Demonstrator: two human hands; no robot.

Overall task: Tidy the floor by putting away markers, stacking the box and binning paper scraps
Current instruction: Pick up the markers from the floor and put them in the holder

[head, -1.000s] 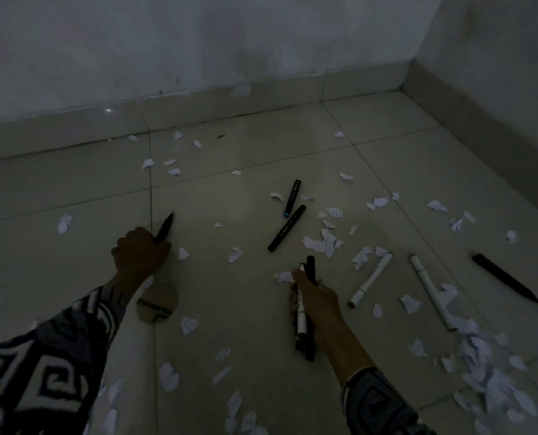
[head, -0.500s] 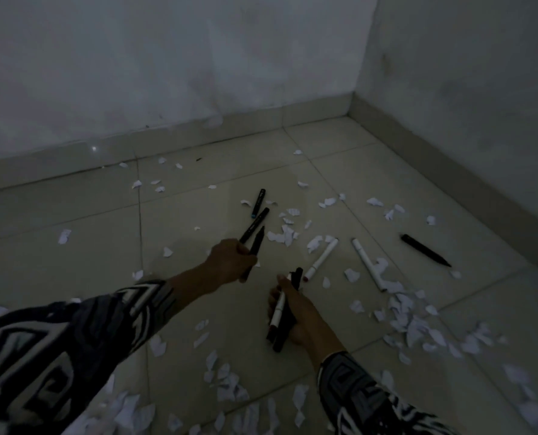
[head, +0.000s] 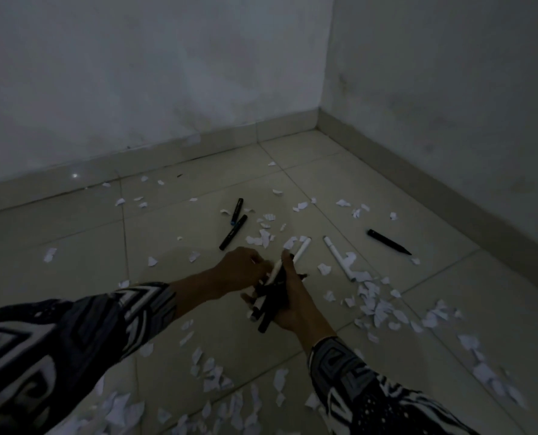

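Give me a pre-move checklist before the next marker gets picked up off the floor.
1. Bundle of markers secure in right hand: ok.
2. Left hand free to reach: cannot tell, it is at the bundle.
3. Loose markers in view: ok, two black markers, white marker, black marker near the wall.
4. White marker clear of paper scraps: not ok, scraps lie on it.
5. Box and bin in sight: not ok.
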